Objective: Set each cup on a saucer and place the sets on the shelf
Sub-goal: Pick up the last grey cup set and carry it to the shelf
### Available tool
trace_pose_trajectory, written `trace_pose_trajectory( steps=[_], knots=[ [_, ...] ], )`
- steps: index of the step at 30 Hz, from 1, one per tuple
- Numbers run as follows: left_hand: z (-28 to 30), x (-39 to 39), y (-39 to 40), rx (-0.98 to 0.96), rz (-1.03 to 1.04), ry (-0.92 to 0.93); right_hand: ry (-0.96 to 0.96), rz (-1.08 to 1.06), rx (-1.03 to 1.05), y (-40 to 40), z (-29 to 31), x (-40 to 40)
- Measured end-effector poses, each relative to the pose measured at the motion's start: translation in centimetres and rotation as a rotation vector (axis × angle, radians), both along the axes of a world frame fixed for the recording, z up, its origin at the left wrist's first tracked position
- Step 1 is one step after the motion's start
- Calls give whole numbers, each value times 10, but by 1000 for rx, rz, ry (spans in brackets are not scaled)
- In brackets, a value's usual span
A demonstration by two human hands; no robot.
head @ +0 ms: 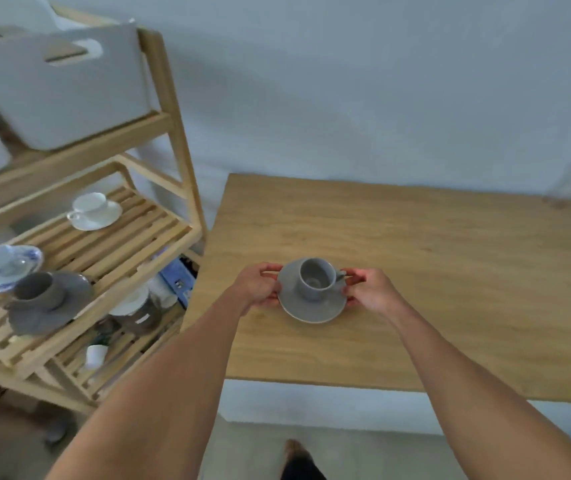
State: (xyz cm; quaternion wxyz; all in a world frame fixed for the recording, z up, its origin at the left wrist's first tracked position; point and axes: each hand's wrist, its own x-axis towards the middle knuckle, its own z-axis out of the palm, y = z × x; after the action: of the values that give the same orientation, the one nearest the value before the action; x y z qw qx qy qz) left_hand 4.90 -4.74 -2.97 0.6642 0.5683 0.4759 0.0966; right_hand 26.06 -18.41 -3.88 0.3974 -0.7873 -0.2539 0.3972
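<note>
A grey cup (314, 279) stands upright on a grey saucer (311, 311) on the wooden table (450, 271), near its left front. My left hand (256, 284) grips the saucer's left rim and my right hand (369, 291) grips its right rim, beside the cup's handle. On the slatted wooden shelf (111, 251) to the left stand three cup-and-saucer sets: a white one (94, 210) at the back, a blue-patterned one (2, 266) at the left, and a grey one (47, 301) at the front.
A white box (59, 88) fills the shelf level above. The lower shelf holds jars and a small white cup (96, 355). A clear glass (569, 187) stands at the table's far right corner. A pale wall runs behind.
</note>
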Motion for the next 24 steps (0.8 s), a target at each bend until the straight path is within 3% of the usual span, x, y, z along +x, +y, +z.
trace_pose_trajectory(
  steps=[13,24],
  knots=[
    [2,-173,114,-5,564,93,37,453,20,233,-11,-141],
    [-19,-219,202,-37,875,95,-231,774,99,385,-33,-204]
  ],
)
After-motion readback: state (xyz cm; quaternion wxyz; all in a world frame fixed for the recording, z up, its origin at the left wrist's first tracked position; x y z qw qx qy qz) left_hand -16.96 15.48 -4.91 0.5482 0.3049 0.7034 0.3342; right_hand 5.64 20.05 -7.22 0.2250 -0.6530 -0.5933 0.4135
